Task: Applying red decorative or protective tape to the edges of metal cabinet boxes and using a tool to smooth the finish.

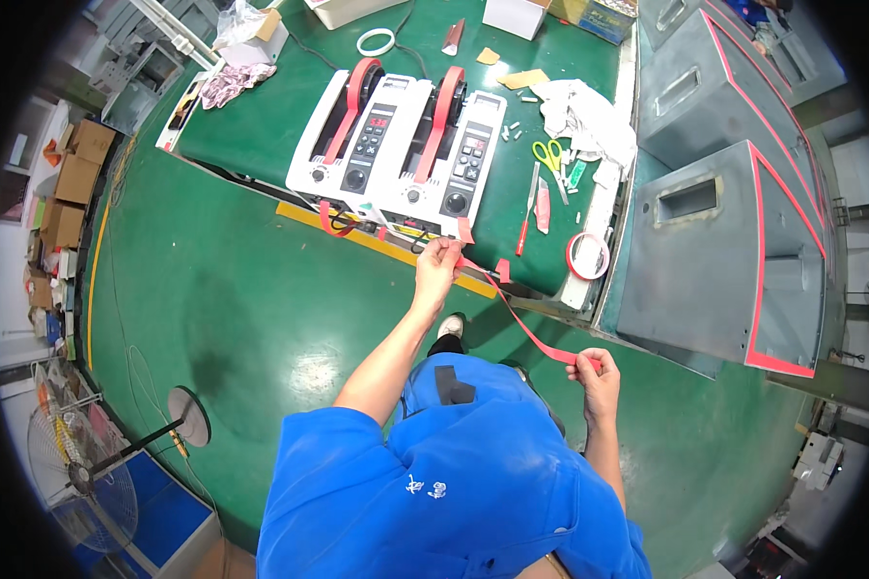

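A long strip of red tape (523, 326) hangs in a slack curve between my two hands. My left hand (438, 265) pinches one end just off the table's front edge, below the right tape dispenser (451, 159). The other end is pinched in my right hand (594, 372), lower and to the right, over the floor. Beside that machine stands a second white dispenser (350, 145), also loaded with a red roll. Short red tape pieces stick out at the table edge, one (503, 271) right of my left hand.
Green scissors (548, 154), a red pencil-like stick (522, 236), a tape roll (587, 256) and a white cloth (581, 114) lie on the green table (232, 130). Grey metal housings (690, 251) edged in red tape stand at right. A fan (82, 473) is at lower left.
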The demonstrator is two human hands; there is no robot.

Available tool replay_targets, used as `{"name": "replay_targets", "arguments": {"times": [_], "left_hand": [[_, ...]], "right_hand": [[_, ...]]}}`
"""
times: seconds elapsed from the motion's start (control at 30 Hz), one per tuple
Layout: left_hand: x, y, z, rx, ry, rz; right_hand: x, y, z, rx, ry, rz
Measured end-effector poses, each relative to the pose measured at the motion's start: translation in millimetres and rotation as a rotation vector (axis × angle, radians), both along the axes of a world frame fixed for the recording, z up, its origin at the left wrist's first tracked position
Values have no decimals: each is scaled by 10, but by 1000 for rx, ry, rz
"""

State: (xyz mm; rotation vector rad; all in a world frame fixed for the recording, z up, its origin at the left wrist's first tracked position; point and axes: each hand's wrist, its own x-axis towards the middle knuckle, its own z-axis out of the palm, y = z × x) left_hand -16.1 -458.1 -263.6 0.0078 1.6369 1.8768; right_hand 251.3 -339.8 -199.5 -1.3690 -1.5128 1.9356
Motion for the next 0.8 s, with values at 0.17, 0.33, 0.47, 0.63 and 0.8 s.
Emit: {"name": "replay_targets", "arguments": {"times": [0.17, 0.33, 0.47, 0.63, 0.8], "left_hand": [[-11, -62, -55, -22, 21, -84], [191, -258, -305, -157, 115, -218], [360, -325, -420, -324, 332, -537], [710, -182, -534, -415, 636, -929], [1484, 289, -284, -360, 708, -976]], "right_hand": [[3, 25, -53, -20, -8, 22], [201, 24, -188, -54, -63, -34], [605, -19, -329, -86, -141, -134], [1198, -13, -463, -65, -155, -271], [1954, 87, -680, 17, -177, -451]]}}
